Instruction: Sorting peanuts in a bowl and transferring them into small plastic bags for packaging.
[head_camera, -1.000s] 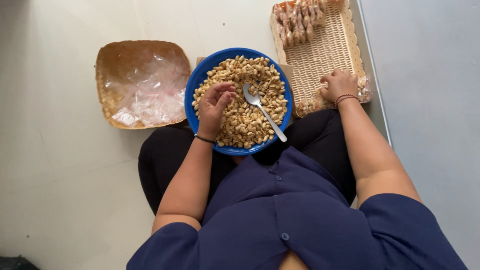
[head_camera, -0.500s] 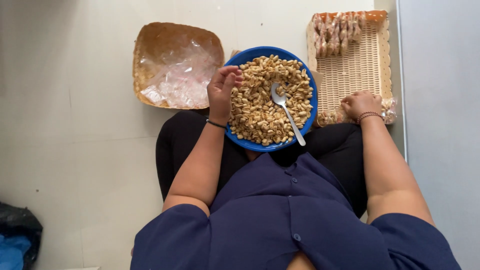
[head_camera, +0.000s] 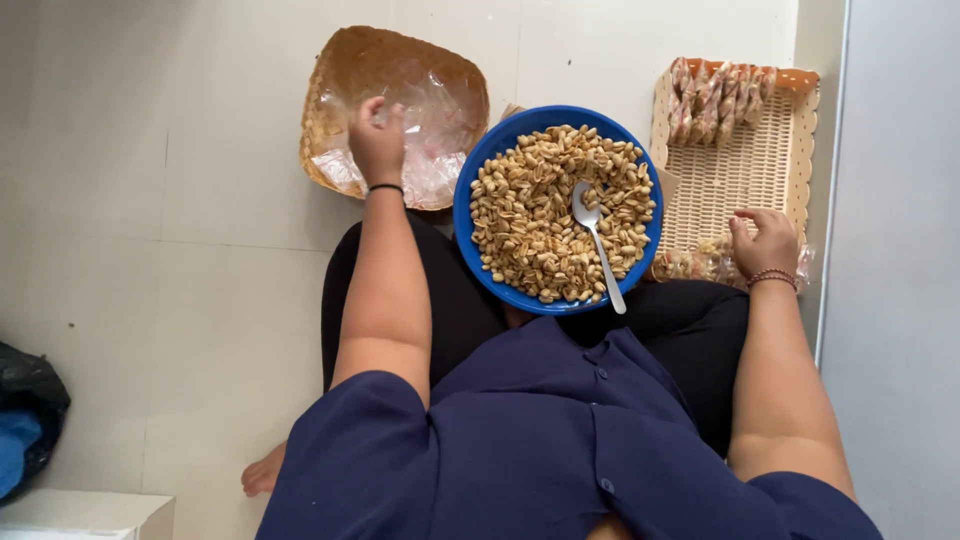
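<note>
At the far left we see a dark bag (head_camera: 30, 410) on the tiled floor (head_camera: 150, 200), with a pale box corner (head_camera: 85, 515) below it. Further right stands a woven brown basket (head_camera: 340, 70) lined with clear plastic bags (head_camera: 440, 140). Our left hand (head_camera: 378, 140) is stretched into this basket, fingers curled down onto the plastic; we cannot tell whether it has pinched a bag or only touches it. A thin black band sits on that wrist.

Just beside the basket, resting on our lap, is a blue bowl (head_camera: 470, 215) heaped with shelled peanuts (head_camera: 540, 210). A metal spoon (head_camera: 598, 245) lies in them, its handle running out over the bowl's near rim.

To the right of the bowl lies a pale wicker tray (head_camera: 740, 170). Small filled packets (head_camera: 715, 95) lie in a row at its far end, and more packets (head_camera: 700, 262) sit at its near end. Our right hand (head_camera: 765, 242) rests there, loosely curled with the fingers on those packets; no firm grip shows. Beaded bracelets circle that wrist.
</note>
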